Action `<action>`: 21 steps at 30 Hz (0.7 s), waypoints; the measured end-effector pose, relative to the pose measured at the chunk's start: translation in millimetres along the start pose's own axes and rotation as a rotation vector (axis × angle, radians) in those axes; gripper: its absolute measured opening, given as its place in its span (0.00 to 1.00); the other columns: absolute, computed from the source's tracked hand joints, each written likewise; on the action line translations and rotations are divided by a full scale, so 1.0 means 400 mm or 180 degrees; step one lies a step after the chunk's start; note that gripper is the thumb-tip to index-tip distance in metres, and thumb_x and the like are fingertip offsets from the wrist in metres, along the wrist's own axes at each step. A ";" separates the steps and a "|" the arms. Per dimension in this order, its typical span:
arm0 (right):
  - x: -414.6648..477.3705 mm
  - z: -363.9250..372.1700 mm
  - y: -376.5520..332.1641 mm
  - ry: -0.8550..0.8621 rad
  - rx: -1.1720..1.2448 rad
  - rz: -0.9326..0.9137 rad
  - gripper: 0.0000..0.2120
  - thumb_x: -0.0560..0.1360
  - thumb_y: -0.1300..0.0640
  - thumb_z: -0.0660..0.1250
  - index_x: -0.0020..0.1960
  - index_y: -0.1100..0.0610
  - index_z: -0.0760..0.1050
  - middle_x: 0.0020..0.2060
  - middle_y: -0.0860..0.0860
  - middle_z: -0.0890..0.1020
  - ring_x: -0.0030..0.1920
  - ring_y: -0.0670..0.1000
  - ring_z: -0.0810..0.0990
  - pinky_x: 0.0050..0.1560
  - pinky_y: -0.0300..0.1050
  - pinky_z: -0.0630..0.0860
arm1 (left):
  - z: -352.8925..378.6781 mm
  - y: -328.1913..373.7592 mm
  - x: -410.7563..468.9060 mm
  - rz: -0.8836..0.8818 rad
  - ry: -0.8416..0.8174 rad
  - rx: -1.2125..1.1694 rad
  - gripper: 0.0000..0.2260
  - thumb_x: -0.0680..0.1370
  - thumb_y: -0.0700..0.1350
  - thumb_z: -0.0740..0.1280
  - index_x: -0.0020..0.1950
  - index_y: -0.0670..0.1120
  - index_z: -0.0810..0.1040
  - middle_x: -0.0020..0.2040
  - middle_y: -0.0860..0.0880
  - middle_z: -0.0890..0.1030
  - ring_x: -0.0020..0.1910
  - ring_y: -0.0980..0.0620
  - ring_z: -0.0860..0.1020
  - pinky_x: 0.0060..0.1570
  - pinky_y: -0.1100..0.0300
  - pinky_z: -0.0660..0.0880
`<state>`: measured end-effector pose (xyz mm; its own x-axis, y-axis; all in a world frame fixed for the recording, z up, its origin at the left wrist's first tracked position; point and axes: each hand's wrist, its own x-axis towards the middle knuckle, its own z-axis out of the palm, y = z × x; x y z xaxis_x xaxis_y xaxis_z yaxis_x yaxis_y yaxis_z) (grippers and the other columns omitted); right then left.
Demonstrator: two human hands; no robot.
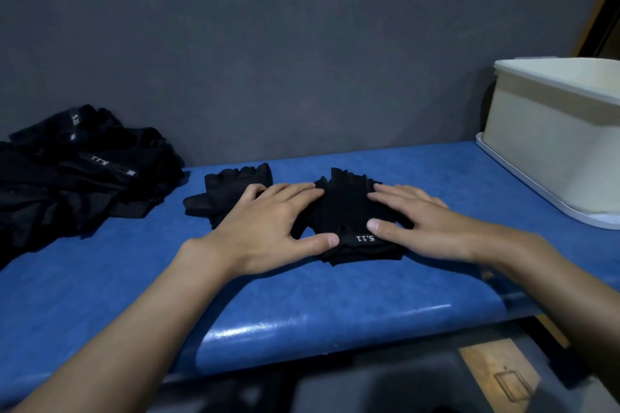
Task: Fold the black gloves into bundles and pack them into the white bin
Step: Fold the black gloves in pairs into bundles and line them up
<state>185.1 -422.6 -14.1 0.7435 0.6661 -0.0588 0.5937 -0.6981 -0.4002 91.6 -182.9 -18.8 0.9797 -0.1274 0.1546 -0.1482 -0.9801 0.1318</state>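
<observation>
A black fingerless glove (345, 208) with a "5.11" wrist label lies flat in the middle of the blue bench (134, 278). My left hand (268, 221) rests on its left side with fingers spread, thumb at the wrist label. My right hand (416, 218) presses flat on its right side, thumb beside the label. A second black glove (228, 191) lies just left of it, partly under my left fingers. The white bin (550, 141) stands at the far right on a white tray or lid (523, 184).
A heap of several more black gloves (80, 168) sits at the left end of the bench against the grey wall (302, 43). The bench's rounded front edge runs below my forearms, with the floor beyond it at the lower right.
</observation>
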 end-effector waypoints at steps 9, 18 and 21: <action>-0.005 -0.003 -0.002 0.0406 0.0378 -0.0186 0.35 0.69 0.31 0.55 0.73 0.44 0.65 0.74 0.41 0.63 0.76 0.42 0.54 0.76 0.52 0.53 | -0.023 -0.046 0.011 0.0155 0.0815 -0.0662 0.14 0.79 0.41 0.64 0.62 0.52 0.78 0.54 0.62 0.77 0.54 0.61 0.74 0.63 0.51 0.71; -0.011 0.004 0.014 0.0336 0.0661 -0.0505 0.25 0.64 0.28 0.61 0.59 0.34 0.74 0.66 0.35 0.71 0.71 0.37 0.62 0.73 0.46 0.61 | -0.013 -0.059 0.005 0.0332 0.0680 -0.0421 0.05 0.76 0.49 0.73 0.51 0.56 0.83 0.47 0.60 0.79 0.50 0.55 0.76 0.56 0.47 0.72; -0.009 0.006 0.024 0.0215 0.0603 -0.0465 0.26 0.64 0.26 0.60 0.60 0.32 0.73 0.68 0.33 0.69 0.71 0.37 0.62 0.73 0.48 0.62 | -0.005 -0.056 0.007 0.0311 0.0706 -0.0299 0.06 0.76 0.51 0.69 0.52 0.56 0.82 0.50 0.60 0.77 0.51 0.55 0.74 0.58 0.48 0.71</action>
<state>187.3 -431.2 -20.0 0.6766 0.7329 0.0709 0.6329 -0.5297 -0.5647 97.5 -160.8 -19.4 0.9082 -0.1741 0.3806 -0.2626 -0.9451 0.1945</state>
